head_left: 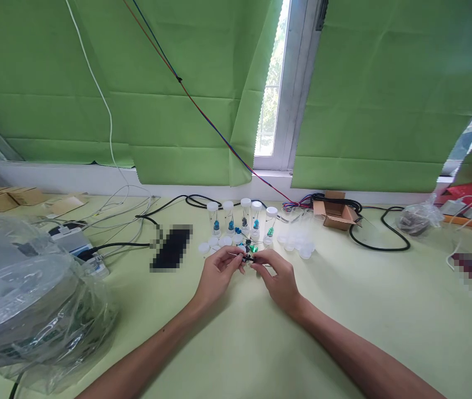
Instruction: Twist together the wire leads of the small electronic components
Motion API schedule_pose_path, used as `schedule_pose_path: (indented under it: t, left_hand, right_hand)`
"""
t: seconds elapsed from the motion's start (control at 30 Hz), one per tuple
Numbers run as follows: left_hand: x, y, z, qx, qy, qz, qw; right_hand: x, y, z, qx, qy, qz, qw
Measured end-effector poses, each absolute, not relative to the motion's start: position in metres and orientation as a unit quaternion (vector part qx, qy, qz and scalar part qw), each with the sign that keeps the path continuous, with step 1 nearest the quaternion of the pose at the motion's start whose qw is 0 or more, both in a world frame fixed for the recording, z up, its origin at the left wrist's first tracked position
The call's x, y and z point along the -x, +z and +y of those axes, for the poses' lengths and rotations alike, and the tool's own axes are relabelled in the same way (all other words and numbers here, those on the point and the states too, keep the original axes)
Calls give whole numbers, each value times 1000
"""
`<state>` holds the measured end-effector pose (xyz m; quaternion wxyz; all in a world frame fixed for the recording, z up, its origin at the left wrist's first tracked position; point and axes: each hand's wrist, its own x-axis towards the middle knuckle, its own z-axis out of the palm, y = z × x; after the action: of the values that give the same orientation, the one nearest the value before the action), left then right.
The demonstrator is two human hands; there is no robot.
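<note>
Pinching a small black piece (248,257), too small to make out its shape, the left hand (218,271) and right hand (279,272) each grip it above the smooth pale-green surface (252,343), toward its far edge. Beyond stand five clear cylindrical plastic tubes (246,213); wrinkled transparent plastic (73,327) lies by the left edge.

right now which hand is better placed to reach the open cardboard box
Probably the right hand: it is nearer the open cardboard box, which stands beyond it to the right; the left hand is farther away. Both hands have fingers on a small black part, though.
</note>
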<state>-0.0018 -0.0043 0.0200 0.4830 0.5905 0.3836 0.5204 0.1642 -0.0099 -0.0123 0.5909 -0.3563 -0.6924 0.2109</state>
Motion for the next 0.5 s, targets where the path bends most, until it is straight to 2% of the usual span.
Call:
schedule_pose_path:
  t: [0.27, 0.5]
  left_hand:
    - [2, 20, -5, -614, 511, 384, 463]
    - [1, 22, -7, -591, 516, 394, 479]
  right_hand:
    - [-162, -17, -9, 367, 296, -659, 586]
    - [-162, -14, -10, 379, 280, -671, 572]
